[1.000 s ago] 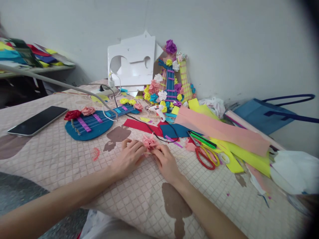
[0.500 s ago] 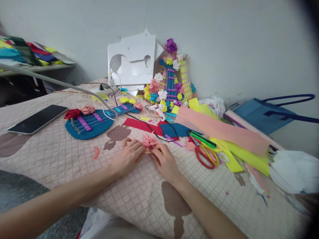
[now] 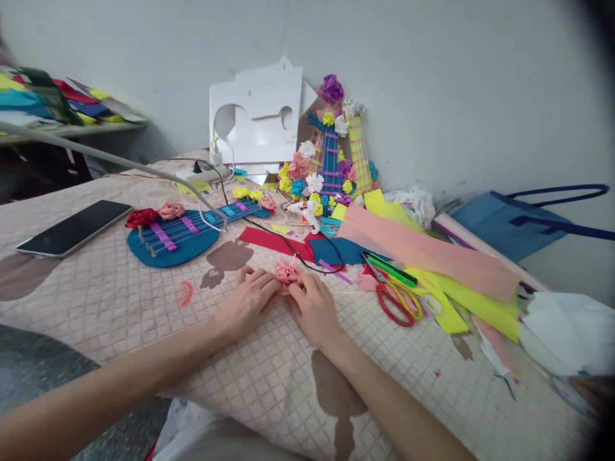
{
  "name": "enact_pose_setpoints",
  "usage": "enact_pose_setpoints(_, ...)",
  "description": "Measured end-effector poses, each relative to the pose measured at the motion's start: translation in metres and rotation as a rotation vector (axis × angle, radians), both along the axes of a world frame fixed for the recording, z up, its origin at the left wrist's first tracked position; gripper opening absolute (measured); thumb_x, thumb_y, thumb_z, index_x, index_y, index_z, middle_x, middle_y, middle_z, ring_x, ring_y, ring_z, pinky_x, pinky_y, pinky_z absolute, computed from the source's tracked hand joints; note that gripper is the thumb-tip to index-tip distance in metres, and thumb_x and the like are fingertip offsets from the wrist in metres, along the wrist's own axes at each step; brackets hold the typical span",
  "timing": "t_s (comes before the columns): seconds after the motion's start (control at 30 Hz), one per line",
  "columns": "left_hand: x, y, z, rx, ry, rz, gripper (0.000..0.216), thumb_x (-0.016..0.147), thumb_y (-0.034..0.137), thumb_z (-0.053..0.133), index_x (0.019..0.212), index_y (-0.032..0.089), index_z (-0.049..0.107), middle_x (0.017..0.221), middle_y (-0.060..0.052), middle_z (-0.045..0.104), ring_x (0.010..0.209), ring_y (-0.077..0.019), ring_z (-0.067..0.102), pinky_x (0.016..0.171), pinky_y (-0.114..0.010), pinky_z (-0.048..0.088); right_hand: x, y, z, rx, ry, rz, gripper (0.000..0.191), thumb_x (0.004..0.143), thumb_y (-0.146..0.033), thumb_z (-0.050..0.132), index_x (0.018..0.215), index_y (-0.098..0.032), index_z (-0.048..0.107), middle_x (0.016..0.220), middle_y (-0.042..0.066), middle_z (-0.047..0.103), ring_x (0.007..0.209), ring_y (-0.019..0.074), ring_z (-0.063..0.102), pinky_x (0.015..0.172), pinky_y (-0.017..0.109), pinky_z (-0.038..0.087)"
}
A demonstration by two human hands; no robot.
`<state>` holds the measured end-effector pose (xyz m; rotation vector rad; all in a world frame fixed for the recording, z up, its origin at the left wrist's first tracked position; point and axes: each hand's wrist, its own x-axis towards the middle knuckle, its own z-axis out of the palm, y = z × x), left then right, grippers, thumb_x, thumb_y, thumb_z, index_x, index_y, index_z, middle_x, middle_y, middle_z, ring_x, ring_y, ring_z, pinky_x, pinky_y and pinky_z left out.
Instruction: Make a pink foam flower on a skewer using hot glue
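A small pink paper flower (image 3: 287,271) sits on the quilted cloth (image 3: 120,301) between my two hands. My left hand (image 3: 250,303) has its fingers curled and pinches the flower's left side. On the other side my right hand (image 3: 314,309) does the same, fingers bent onto the flower's base. Both hands rest on the cloth. Red-handled scissors (image 3: 394,299) lie just right of my right hand.
A blue felt guitar (image 3: 177,234) with paper roses lies at the back left, with a phone (image 3: 72,228) beside it. A glue gun (image 3: 304,212), decorated guitars (image 3: 331,157) by the wall, pink and yellow sheets (image 3: 432,256) and a blue bag (image 3: 514,221) fill the right.
The hands have closed in a little on the pink flower and turned it slightly. Everything else stays put.
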<state>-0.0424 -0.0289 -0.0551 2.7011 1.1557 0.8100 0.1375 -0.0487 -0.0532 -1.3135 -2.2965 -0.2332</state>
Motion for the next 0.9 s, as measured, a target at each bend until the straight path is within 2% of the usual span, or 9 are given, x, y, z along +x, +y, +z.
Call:
enact_pose_setpoints(0.2, 0.0003, -0.0001, -0.0015, -0.045, -0.031, 0.005, 0.006, 0.091, 0.019, 0.049, 0.09, 0.02, 0.054, 0.091, -0.001, 0.062, 0.088, -0.0186, 0.052, 0.085, -0.038, 0.027, 0.0014, -0.0008, 0.0005, -0.037, 0.001, 0.0, 0.012, 0.089, -0.019, 0.051, 0.087, -0.02, 0.062, 0.089, 0.006, 0.055, 0.086, 0.0213, 0.051, 0.071, 0.032, 0.045)
enact_pose_setpoints(0.43, 0.0022, -0.0004, -0.0007, -0.038, -0.038, 0.001, 0.001, 0.088, 0.02, 0.052, 0.089, 0.02, 0.052, 0.091, -0.001, 0.062, 0.088, -0.0189, 0.053, 0.085, -0.038, 0.027, 0.0014, -0.0024, 0.0008, -0.063, 0.03, 0.012, 0.012, 0.088, -0.017, 0.051, 0.088, -0.019, 0.063, 0.092, 0.008, 0.057, 0.09, 0.0218, 0.052, 0.075, 0.033, 0.047)
enact_pose_setpoints(0.7, 0.0038, 0.0013, -0.0017, -0.028, -0.051, 0.008, 0.008, 0.092, 0.021, 0.044, 0.089, 0.019, 0.05, 0.087, -0.002, 0.062, 0.085, -0.0183, 0.053, 0.083, -0.038, 0.029, 0.002, -0.0029, 0.0023, -0.092, 0.072, 0.034, 0.018, 0.092, -0.02, 0.047, 0.092, -0.019, 0.065, 0.095, 0.009, 0.059, 0.095, 0.0211, 0.054, 0.079, 0.033, 0.048)
enact_pose_setpoints(0.9, 0.0017, -0.0016, 0.0038, 0.039, -0.014, -0.018, 0.014, 0.094, 0.023, 0.044, 0.09, 0.02, 0.057, 0.091, -0.002, 0.064, 0.09, -0.0189, 0.053, 0.089, -0.041, 0.026, 0.0024, -0.0024, 0.001, -0.093, 0.095, 0.044, 0.02, 0.093, -0.02, 0.045, 0.095, -0.017, 0.064, 0.098, 0.009, 0.06, 0.096, 0.0215, 0.054, 0.08, 0.034, 0.049)
